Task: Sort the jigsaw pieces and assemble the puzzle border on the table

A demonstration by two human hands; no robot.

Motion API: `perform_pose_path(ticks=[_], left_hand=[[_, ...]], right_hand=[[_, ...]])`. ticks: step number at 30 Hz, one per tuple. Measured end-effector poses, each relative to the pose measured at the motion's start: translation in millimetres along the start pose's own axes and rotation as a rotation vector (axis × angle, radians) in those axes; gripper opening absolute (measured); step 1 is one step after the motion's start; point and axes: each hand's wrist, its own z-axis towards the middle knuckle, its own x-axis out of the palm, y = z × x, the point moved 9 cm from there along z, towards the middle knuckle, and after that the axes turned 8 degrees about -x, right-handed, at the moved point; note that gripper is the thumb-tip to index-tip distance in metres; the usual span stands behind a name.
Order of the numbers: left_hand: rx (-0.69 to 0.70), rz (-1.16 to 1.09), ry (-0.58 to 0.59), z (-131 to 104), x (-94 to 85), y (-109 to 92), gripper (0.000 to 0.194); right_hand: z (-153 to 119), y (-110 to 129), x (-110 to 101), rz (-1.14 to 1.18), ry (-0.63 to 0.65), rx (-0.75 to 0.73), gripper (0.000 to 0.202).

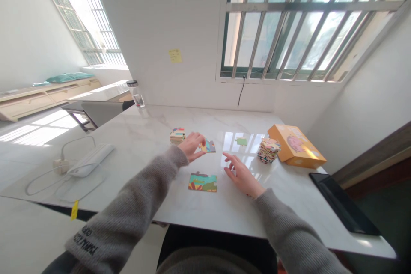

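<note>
My left hand pinches a jigsaw puzzle piece between thumb and forefinger, partly hidden by the fingers. That piece is at the left side of a colourful puzzle section; whether the two are joined I cannot tell. Fingers spread, my right hand hovers over or rests lightly on the table to the right, holding nothing. Nearer to me lie joined puzzle pieces with a teal, green and red picture. A lone green puzzle piece lies beyond my right hand.
Stacked puzzle pieces stand behind my left hand. A taller stack rises beside an orange box at right. A black tablet-like object lies along the right edge. Left are a power strip with cables and a bottle.
</note>
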Motion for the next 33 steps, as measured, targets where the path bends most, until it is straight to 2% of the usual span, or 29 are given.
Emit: perform_pose_path(ticks=[3,6,9,12,17,19,21,26,29,33], left_hand=[[-0.012,-0.051,0.019,1.8,41.1,-12.4,0.018],[-0.038,-0.109,0.037,2.3,72.4,-15.6,0.017],[-0.092,-0.156,0.034,0.6,90.7,-13.2,0.019],[-0.131,-0.176,0.024,-3.3,100.1,-12.7,0.021],[-0.207,-0.134,0.020,-6.7,105.0,-10.3,0.020],[-0.234,-0.128,-0.007,-6.3,100.5,-7.6,0.020],[-0.192,-0.173,-0.064,-5.7,90.4,-11.0,0.018],[0.037,-0.345,-0.169,-12.5,63.7,-42.0,0.017],[0.089,-0.350,-0.135,-19.5,63.9,-61.3,0.016],[0.141,-0.329,-0.106,-26.3,70.3,-75.6,0.014]], right_hand=[[-0.2,-12.0,-4.5,-0.021,-0.021,0.034,0.049],[-1.1,-21.7,-7.9,-0.047,-0.039,0.067,0.048],[-1.8,-26.8,-10.1,-0.068,-0.047,0.090,0.047],[-1.6,-26.2,-11.5,-0.077,-0.048,0.095,0.047],[-1.5,-22.0,-11.9,-0.082,-0.039,0.101,0.046],[-1.1,-21.4,-11.8,-0.071,-0.037,0.103,0.045],[0.0,-22.1,-15.0,-0.038,-0.071,0.107,0.044],[-1.2,-37.9,-29.1,0.246,-0.257,0.241,0.047],[-3.4,-45.1,-25.2,0.464,-0.278,0.328,0.049],[-2.7,-43.0,-19.5,0.654,-0.284,0.337,0.047]])
